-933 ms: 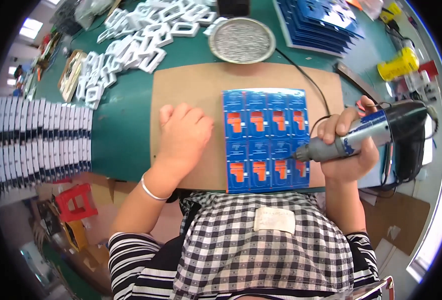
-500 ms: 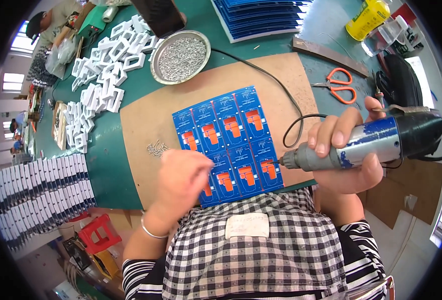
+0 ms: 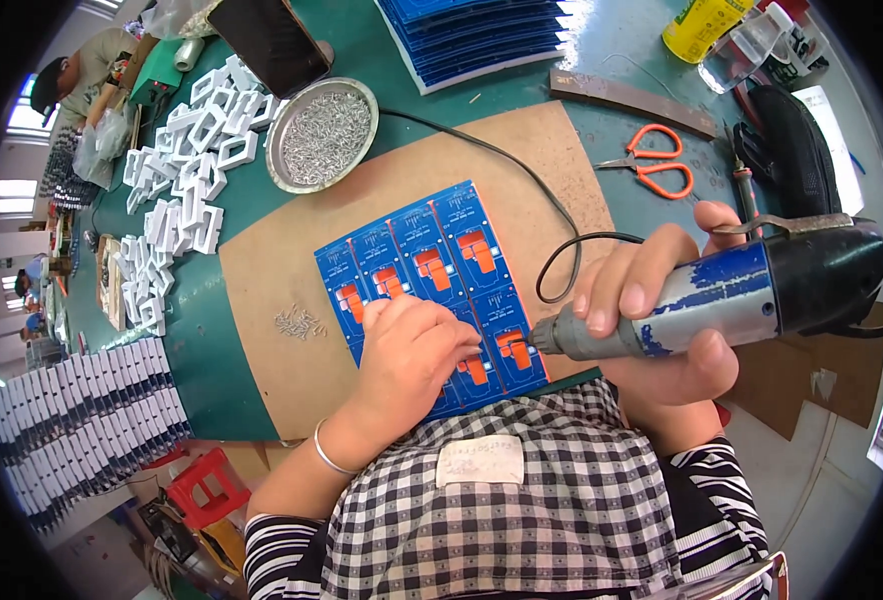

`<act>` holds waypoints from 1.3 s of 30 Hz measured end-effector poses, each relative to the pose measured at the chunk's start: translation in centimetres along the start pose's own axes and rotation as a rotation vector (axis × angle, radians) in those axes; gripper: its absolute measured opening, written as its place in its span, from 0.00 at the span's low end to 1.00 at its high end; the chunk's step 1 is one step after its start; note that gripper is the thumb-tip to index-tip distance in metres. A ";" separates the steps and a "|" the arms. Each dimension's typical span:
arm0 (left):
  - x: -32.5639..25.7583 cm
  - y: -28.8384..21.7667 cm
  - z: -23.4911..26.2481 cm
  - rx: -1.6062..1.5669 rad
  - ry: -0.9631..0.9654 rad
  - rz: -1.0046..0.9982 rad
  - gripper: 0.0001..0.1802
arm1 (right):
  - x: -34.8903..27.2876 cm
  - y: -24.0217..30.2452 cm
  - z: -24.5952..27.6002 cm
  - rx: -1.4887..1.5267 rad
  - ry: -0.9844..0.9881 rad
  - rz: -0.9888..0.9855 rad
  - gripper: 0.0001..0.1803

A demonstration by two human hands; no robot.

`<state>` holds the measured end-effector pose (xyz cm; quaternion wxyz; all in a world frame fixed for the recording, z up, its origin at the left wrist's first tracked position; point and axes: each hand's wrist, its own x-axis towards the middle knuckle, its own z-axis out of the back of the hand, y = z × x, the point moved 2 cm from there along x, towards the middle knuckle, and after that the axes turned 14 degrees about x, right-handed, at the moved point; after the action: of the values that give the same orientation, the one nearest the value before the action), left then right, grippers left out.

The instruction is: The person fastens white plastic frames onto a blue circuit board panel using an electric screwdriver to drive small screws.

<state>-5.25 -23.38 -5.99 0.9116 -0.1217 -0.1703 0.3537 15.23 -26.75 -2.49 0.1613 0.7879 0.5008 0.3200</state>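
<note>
A blue panel of circuit boards (image 3: 432, 250) with orange parts lies on a brown cardboard mat (image 3: 262, 290). My left hand (image 3: 407, 360) rests on the panel's near edge, fingers curled and pressing down on it. My right hand (image 3: 662, 300) grips a blue and black electric screwdriver (image 3: 722, 295); its tip touches the panel's near right board. A black cable (image 3: 522, 170) runs from the tool across the mat. A small heap of loose screws (image 3: 297, 322) lies on the mat left of the panel.
A round metal dish of screws (image 3: 322, 130) sits beyond the mat, with white plastic frames (image 3: 187, 190) piled to its left. Orange scissors (image 3: 657, 165), a yellow bottle (image 3: 702, 25), stacked blue panels (image 3: 482, 35) and rows of black-and-white parts (image 3: 82, 420) surround the mat. Another person (image 3: 77, 75) sits far left.
My left hand slid right from the bare mat onto the panel's near edge. The screwdriver stays in my right hand, its tip at the panel's right side. The view tilted.
</note>
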 end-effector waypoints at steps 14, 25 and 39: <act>0.3 0.3 -0.7 0.006 -0.046 -0.034 0.11 | -0.2 -1.0 -1.7 -0.220 0.182 -0.160 0.44; -0.2 0.5 -0.7 -0.051 -0.083 -0.047 0.11 | -0.1 -1.6 -2.3 -0.228 0.448 -0.097 0.39; -7.1 9.9 5.2 -0.015 -0.374 0.427 0.08 | -0.7 -4.4 -4.5 -0.381 0.449 -0.174 0.31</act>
<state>-18.17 -20.63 -6.25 0.7682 -0.0941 -0.3086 0.5530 8.99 -25.67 -1.88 0.2182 0.6073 0.5207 0.5590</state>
